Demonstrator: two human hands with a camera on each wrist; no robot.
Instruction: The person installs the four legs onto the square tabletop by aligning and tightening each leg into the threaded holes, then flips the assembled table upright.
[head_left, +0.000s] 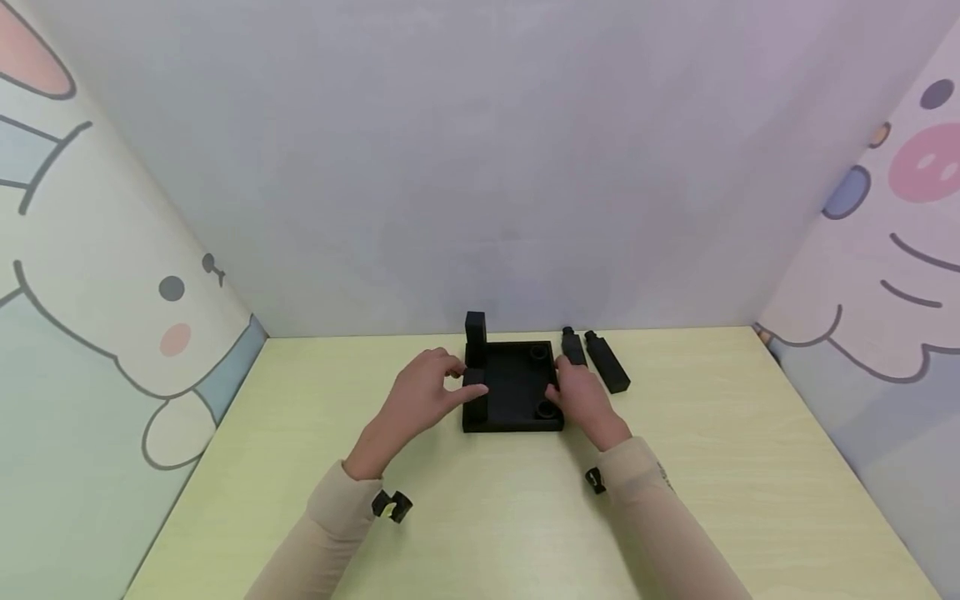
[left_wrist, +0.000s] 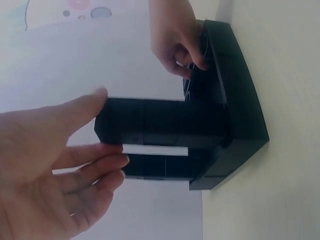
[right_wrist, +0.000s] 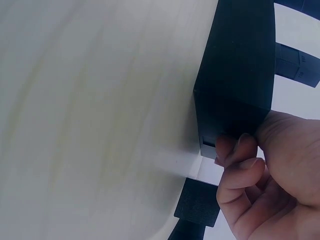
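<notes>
A square black tray-like base (head_left: 517, 383) lies on the table with two round sockets along its right side. Two black posts stand upright on its left side: a rear post (head_left: 476, 327) and a front post (left_wrist: 160, 120). My left hand (head_left: 422, 396) pinches the top of the front post between thumb and fingers. On the opposite side, my right hand (head_left: 587, 404) grips the base's right wall, thumb over the rim and fingers curled against the outer face. Right of the base lie two loose black posts, one (head_left: 609, 363) fully visible, the other (head_left: 573, 345) partly behind my right hand.
The pale wood-look table (head_left: 465, 533) meets a plain light wall (head_left: 495, 183) just behind the base. Side panels with cartoon animals (head_left: 97, 275) stand to the left and right. Small black wrist-camera mounts (head_left: 392, 506) sit at both sleeves.
</notes>
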